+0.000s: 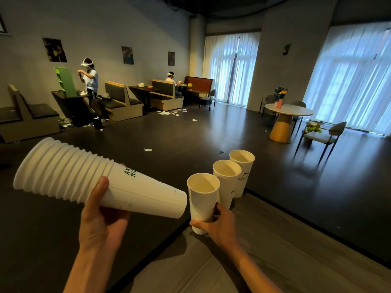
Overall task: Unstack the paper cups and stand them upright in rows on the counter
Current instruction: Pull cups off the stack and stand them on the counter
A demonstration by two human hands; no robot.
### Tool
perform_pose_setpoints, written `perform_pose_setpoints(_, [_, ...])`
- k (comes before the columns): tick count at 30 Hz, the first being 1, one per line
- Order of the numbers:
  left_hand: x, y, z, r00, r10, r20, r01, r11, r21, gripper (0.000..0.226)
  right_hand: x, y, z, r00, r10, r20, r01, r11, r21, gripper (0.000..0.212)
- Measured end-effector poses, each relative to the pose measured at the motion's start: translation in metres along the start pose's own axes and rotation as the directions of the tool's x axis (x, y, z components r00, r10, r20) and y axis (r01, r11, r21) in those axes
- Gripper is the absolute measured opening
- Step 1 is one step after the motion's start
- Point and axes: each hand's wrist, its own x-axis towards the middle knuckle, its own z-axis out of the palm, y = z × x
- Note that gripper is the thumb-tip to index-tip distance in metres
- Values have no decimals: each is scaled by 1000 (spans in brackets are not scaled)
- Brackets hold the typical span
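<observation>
Head view. Worktop (285,256), grey, under the right hand. Stack of nested paper cups (84,178), lying sideways above the left hand (101,220), whose fingers wrap its narrow end. Two upright cups (227,182) (242,172) beyond the right hand (218,226), which closes around the base of a third upright cup (203,199).

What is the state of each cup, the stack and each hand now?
cup stack: nested, lying sideways, held in the air
left hand: closed around the stack
nearest cup: upright, empty, gripped low
right hand: closed on the nearest cup
middle cup: upright, empty, free
far cup: upright, empty, free
</observation>
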Motion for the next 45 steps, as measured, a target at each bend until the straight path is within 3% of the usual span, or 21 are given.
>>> perform_pose_setpoints(5, [-12,-17,7,997,-75,33,72,994,81,32,-5,5,1,1000,-4,19,4,1000,2,69])
perform_pose_setpoints(9, [-31,-28,24,989,-126,78,113,982,152,46,-14,-3,-6,998,16,66,-21,996,83,65])
perform_pose_setpoints(13, [-50,-32,31,972,-195,130,158,955,249,44,-29,-3,-23,992,49,118,-59,995,83,70])
perform_pose_setpoints(16, [-54,-33,29,944,-293,150,238,922,306,82,-43,-4,-42,997,56,44,-61,991,117,34])
perform_pose_setpoints(18, [-63,-39,32,927,-349,137,294,904,311,108,-52,-16,-64,993,64,97,-80,982,173,20])
perform_pose_setpoints(20, [-75,-48,41,904,-405,134,355,889,290,115,-61,-34,-87,953,76,292,-144,965,218,40])
perform_pose_setpoints(23, [-94,-65,58,869,-471,151,429,870,242,122,-73,-50,-118,853,75,516,-168,977,134,61])
perform_pose_setpoints(26, [-103,-77,67,874,-450,185,395,878,271,123,-79,-53,-133,824,117,554,-152,988,18,75])
perform_pose_setpoints(30, [-110,-84,75,900,-370,229,269,886,377,119,-82,-51,-147,848,77,524,-44,996,-75,53])
perform_pose_setpoints(36, [-108,-97,89,899,-238,368,60,899,434,82,-79,-51,-163,906,-90,414,137,987,-84,58])
perform_pose_setpoints(41, [-87,-95,110,925,-158,345,56,956,287,69,-64,-32,-166,982,-157,109,177,961,-211,75])
perform_pose_setpoints(43, [-72,-87,117,935,-149,322,82,973,214,60,-54,-14,-170,991,-133,19,134,971,-196,76])
perform_pose_setpoints(45, [-54,-77,121,956,-140,258,114,987,113,65,-43,1,-173,994,-89,-55,83,991,-110,76])
